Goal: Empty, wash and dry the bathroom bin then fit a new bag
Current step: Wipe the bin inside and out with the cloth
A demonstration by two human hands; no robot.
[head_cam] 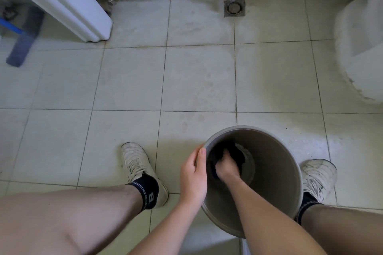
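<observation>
Bin (pixel 277 163): grey, round, upright, bagless.

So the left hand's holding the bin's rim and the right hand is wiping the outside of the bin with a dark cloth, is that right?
Not quite. In the head view the right hand is down inside the bin, pressing the dark cloth against its bottom, not wiping the outside. The rest holds: the left hand grips the rim.

I see the grey bin (pixel 269 163) standing on the tiled floor (pixel 132 80) between two white sneakers. My left hand (pixel 193 174) grips its rim, while my right hand (pixel 227 166) presses a dark cloth (pixel 234 152) against the bin's bottom.
</observation>
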